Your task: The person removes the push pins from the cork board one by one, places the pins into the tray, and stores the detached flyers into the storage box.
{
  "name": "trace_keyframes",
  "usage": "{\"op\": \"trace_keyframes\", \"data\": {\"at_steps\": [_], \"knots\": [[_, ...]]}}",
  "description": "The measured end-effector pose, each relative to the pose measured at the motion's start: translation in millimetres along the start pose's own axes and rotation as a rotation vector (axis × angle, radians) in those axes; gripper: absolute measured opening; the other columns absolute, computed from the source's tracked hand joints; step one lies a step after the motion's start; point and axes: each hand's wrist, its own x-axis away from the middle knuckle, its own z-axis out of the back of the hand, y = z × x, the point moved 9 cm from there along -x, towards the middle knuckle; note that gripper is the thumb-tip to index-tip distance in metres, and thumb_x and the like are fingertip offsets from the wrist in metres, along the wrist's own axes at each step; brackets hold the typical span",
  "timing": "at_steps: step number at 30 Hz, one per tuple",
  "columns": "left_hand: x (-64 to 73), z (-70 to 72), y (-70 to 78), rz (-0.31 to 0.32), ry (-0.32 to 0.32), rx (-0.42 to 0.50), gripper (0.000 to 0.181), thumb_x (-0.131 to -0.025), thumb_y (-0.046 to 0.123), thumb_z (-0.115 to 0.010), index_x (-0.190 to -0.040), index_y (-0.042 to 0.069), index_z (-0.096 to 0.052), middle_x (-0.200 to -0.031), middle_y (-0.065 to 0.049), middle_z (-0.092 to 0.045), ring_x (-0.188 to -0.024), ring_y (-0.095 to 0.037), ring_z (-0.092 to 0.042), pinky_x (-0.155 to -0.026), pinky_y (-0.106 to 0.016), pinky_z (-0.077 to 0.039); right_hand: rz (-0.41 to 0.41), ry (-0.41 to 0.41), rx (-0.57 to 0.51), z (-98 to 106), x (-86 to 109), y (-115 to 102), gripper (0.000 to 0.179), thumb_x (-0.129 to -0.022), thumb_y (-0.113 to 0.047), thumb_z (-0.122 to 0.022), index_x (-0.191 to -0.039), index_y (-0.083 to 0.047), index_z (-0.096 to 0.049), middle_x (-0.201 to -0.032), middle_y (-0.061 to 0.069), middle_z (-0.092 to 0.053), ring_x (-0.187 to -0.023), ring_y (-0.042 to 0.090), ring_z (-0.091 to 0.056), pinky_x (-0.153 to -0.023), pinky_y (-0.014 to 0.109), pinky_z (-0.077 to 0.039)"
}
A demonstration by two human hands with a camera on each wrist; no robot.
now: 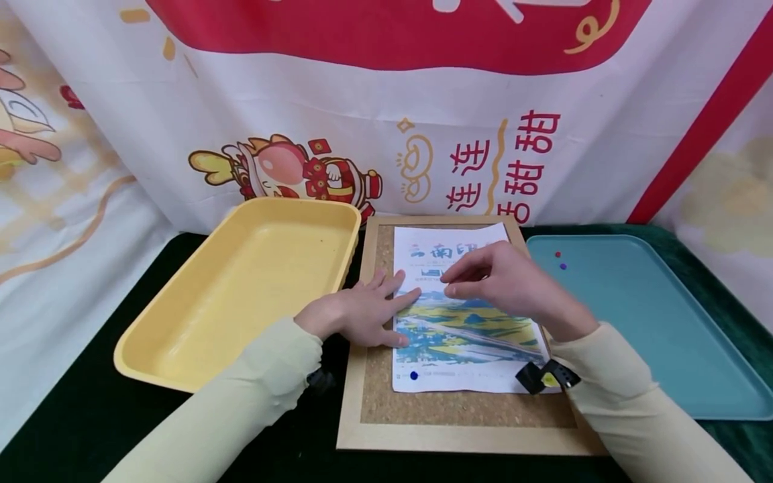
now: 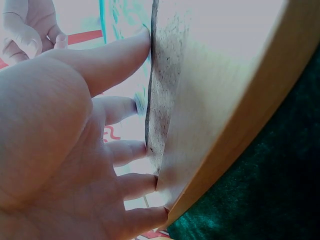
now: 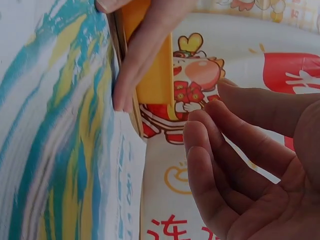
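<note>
A printed paper sheet [image 1: 471, 322] with a blue, green and yellow landscape lies on a wood-framed cork board [image 1: 471, 410]. A round blue pin head [image 1: 413, 376] sits near its lower left corner. My left hand [image 1: 377, 312] rests with spread, straight fingers across the sheet's left edge and the board's frame. Above the upper middle of the sheet is my right hand [image 1: 510, 278], its thumb and bent fingers drawn close together. I cannot tell whether something small is between those fingertips. In the right wrist view, the right fingers [image 3: 200, 150] are curled, with the thumb near the index fingertip.
Left of the board stands a deep yellow tray [image 1: 181, 335]. To the right lies a blue-green tray [image 1: 652, 322] bearing a small red piece [image 1: 558, 254] and a blue one [image 1: 563, 266]. A dark green cloth [image 1: 272, 436] covers the table; a printed white curtain [image 1: 338, 94] hangs behind.
</note>
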Motion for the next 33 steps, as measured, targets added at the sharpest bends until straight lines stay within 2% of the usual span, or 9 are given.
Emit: {"op": "trace_keyframes", "data": {"at_steps": [8, 14, 19, 26, 33], "knots": [[-1.7, -0.1, 1.0, 0.004, -0.004, -0.004, 0.085, -0.105, 0.055, -0.058, -0.173, 0.032, -0.013, -0.181, -0.007, 0.007, -0.167, -0.04, 0.008, -0.133, -0.062, -0.009, -0.002, -0.074, -0.013, -21, 0.4, -1, 0.018, -0.096, -0.021, -0.082, -0.112, -0.015, -0.084, -0.108, 0.001, -0.079, -0.092, 0.02, -0.064, -0.082, 0.034, -0.051], [-1.1, 0.2, 0.6, 0.01, -0.003, -0.003, 0.085, -0.105, 0.055, -0.058, -0.173, 0.032, -0.013, -0.181, -0.007, 0.007, -0.167, -0.039, 0.008, -0.133, -0.062, -0.009, 0.031, -0.124, -0.056, -30, 3.9, -1, 0.015, -0.095, -0.016, -0.082, -0.109, -0.011, -0.084, -0.103, 0.002, -0.08, -0.088, 0.017, -0.069, -0.083, 0.034, -0.056], [-1.1, -0.1, -0.8, 0.015, -0.003, 0.003, 0.085, -0.105, 0.055, -0.059, -0.173, 0.032, -0.013, -0.181, -0.007, 0.007, -0.167, -0.038, 0.009, -0.133, -0.062, -0.008, 0.056, -0.181, -0.049, -45, 5.7, -2, 0.012, -0.094, -0.014, -0.082, -0.106, -0.012, -0.084, -0.096, -0.002, -0.08, -0.084, 0.014, -0.07, -0.083, 0.034, -0.058], [-1.4, 0.6, -1.5, 0.018, -0.001, 0.004, 0.085, -0.105, 0.055, -0.059, -0.173, 0.031, -0.013, -0.181, -0.008, 0.006, -0.167, -0.04, 0.008, -0.133, -0.062, -0.009, 0.068, -0.242, -0.032, -65, 11.1, -4, 0.009, -0.092, -0.01, -0.084, -0.1, -0.013, -0.084, -0.087, -0.004, -0.079, -0.077, 0.013, -0.07, -0.077, 0.03, -0.058], [-0.9, 0.2, -0.3, 0.006, 0.001, 0.0, 0.084, -0.106, 0.054, -0.058, -0.173, 0.03, -0.013, -0.181, -0.01, 0.006, -0.167, -0.042, 0.007, -0.133, -0.063, -0.009, 0.094, -0.307, -0.039, -81, 15.3, -10, 0.012, -0.09, -0.007, -0.084, -0.101, -0.012, -0.084, -0.083, -0.006, -0.08, -0.075, 0.011, -0.071, -0.072, 0.028, -0.057]]}}
